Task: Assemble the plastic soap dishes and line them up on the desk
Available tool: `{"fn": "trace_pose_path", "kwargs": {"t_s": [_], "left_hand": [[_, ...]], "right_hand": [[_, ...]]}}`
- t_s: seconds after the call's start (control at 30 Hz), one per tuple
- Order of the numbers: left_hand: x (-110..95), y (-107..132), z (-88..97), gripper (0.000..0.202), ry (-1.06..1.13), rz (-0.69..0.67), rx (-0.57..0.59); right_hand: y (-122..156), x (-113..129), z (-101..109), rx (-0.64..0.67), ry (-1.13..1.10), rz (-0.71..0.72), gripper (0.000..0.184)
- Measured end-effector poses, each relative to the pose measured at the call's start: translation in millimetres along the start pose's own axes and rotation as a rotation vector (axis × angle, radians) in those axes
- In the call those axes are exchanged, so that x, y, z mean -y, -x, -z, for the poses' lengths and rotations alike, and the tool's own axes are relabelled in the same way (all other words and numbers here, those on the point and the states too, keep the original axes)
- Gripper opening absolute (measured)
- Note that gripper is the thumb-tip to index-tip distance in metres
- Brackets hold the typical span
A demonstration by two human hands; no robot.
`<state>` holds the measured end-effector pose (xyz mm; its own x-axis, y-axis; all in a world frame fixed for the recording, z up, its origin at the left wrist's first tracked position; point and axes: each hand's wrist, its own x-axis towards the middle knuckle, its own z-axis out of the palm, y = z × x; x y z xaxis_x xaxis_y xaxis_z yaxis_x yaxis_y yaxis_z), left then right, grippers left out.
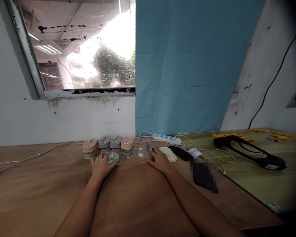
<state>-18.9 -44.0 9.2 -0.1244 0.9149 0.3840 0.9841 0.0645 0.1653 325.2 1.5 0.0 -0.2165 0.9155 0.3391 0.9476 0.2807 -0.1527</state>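
Observation:
Small lidded plastic cases stand in a row near the wall, some stacked in twos: a pink one (90, 144) over a green one (91, 153), grey ones (104, 142), and another pink one (127, 143). My left hand (100, 165) is around the near left side of a single green case (113, 158), thumb along its front. My right hand (160, 160) has its fingers on a grey case part (152, 146), partly hidden by them. Left of it lies a clear lid (141, 153) with a round white spot. A pale yellow case part (168, 154) lies just behind my right hand.
A white power strip (167, 139) with cables and a white plug (194, 152) sits behind. A dark object (180, 153) and a blurred dark item (204, 176) lie right. Farther right are a black strap (251, 153) and yellow pieces (233, 136). The wall holds a window (88, 93).

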Motion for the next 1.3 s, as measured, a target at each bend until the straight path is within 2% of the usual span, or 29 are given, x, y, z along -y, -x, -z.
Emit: {"fn": "trace_pose_path", "kwargs": {"t_s": [0.1, 0.2, 0.3, 0.5, 0.6, 0.7, 0.83, 1.0, 1.13, 1.3], "left_hand": [[1, -1, -2.7, 0.079, 0.011, 0.000, -0.016], [2, -1, -4.2, 0.079, 0.025, 0.005, -0.020], [2, 0, -3.8, 0.077, 0.059, 0.001, -0.022], [-5, 3, -0.9, 0.074, 0.189, -0.016, -0.048], [-10, 5, -1.6, 0.075, 0.259, -0.075, -0.053], [-16, 7, -1.4, 0.074, 0.299, -0.147, -0.022], [-26, 12, 2.5, 0.076, 0.362, -0.293, 0.042], [-33, 19, 4.7, 0.084, 0.449, -0.533, 0.131], [-33, 21, 3.6, 0.086, 0.505, -0.558, 0.130], [-33, 20, 5.7, 0.094, 0.569, -0.517, 0.111]], "right_hand": [[-2, -2, -1, -0.068, 0.015, -0.051, 0.064], [-2, -9, -3, -0.025, 0.019, -0.119, 0.071], [-1, -15, -4, -0.003, 0.010, -0.121, 0.075], [0, -18, 0, -0.130, 0.001, -0.109, 0.076], [-2, -13, 5, -0.297, -0.020, -0.029, 0.074], [-3, 5, 9, -0.374, -0.101, 0.182, 0.073], [3, 43, 13, -0.246, -0.206, 0.454, 0.077], [16, 78, 15, -0.016, -0.314, 0.581, 0.079], [19, 84, 14, 0.078, -0.392, 0.630, 0.073], [15, 78, 8, -0.006, -0.437, 0.588, 0.069]]}}
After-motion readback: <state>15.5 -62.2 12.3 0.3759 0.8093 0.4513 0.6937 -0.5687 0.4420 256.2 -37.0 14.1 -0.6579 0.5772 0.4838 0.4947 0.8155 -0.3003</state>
